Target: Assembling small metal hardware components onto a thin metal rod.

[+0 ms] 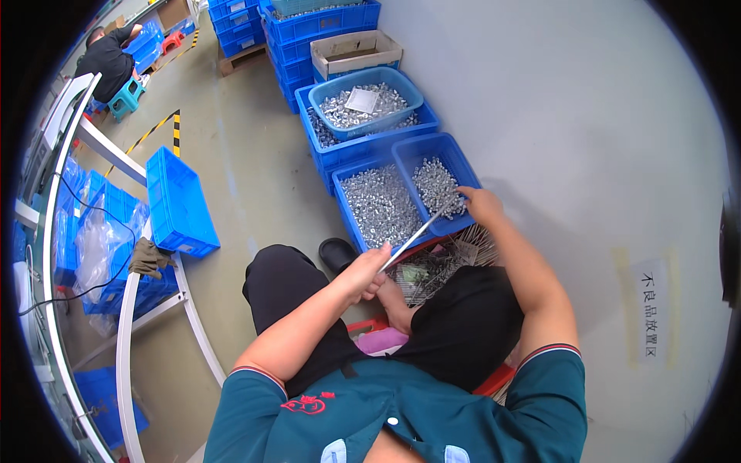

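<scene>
A thin metal rod runs slantwise between the two hands, its upper end over the small blue bin of shiny metal parts. The left hand is closed round the rod's lower end above the lap; the right hand pinches the upper end at the bin's near rim, fingers together on it. Just beside that bin sits a larger blue bin filled with the same small silvery pieces, and below both lies a sheaf of spare rods on the floor by the knee. Further back stand more blue crates, a round-cornered tub of parts and a cardboard box.

The likely trouble from here — the rod tilts down toward the left hand, so any pieces threaded on it could slide off if that grip slackens. The right wrist also hangs close over the bin edge — a knock could scatter parts across the floor.
</scene>
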The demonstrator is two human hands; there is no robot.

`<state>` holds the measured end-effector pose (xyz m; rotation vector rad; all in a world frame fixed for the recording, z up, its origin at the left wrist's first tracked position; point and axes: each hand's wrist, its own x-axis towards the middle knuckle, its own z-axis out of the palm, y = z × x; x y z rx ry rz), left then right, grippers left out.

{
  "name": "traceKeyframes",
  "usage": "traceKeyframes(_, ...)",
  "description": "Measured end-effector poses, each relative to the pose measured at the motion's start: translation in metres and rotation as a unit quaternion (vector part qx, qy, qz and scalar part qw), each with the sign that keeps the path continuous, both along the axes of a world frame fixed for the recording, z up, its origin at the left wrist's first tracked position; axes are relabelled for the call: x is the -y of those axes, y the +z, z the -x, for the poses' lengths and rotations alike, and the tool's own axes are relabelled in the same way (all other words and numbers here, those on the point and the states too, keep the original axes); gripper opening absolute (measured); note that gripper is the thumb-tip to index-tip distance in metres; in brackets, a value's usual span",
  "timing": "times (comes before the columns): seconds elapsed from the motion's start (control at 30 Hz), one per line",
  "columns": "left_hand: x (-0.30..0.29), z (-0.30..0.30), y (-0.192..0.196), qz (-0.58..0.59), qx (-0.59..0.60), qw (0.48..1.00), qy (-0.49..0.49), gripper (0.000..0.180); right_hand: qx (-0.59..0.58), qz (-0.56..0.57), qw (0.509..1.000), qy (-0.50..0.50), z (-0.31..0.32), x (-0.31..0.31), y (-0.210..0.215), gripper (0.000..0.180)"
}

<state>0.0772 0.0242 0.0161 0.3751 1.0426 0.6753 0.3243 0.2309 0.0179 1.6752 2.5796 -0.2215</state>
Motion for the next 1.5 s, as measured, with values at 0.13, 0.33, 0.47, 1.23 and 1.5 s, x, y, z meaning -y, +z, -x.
traceKeyframes(0.13, -0.004, 0.010, 0.006, -0.029, -0.008, 0.999, 0.031, 0.037, -0.077, 0.010, 0.997, 0.010, -0.013, -0.019, -0.020, 0.030)
traceKeyframes(0.33, 0.002, 0.032, 0.007, -0.054, -0.046, 0.990, 0.119, 0.041, -0.304, 0.479, 0.805, -0.176, 0.049, -0.005, 0.008, 0.020)
traceKeyframes(0.47, 0.003, 0.040, 0.010, -0.067, -0.038, 0.984, 0.158, 0.039, -0.380, 0.616, 0.650, -0.233, 0.077, -0.004, 0.013, 0.019)
traceKeyframes(1.23, 0.004, 0.063, 0.004, -0.037, -0.036, 0.976, 0.212, 0.037, -0.298, 0.311, 0.880, -0.201, 0.111, -0.021, -0.164, 0.015)
traceKeyframes(1.5, 0.010, 0.065, 0.000, -0.003, -0.046, 0.974, 0.220, 0.033, -0.188, -0.068, 0.980, 0.020, 0.119, 0.037, -0.183, 0.046)
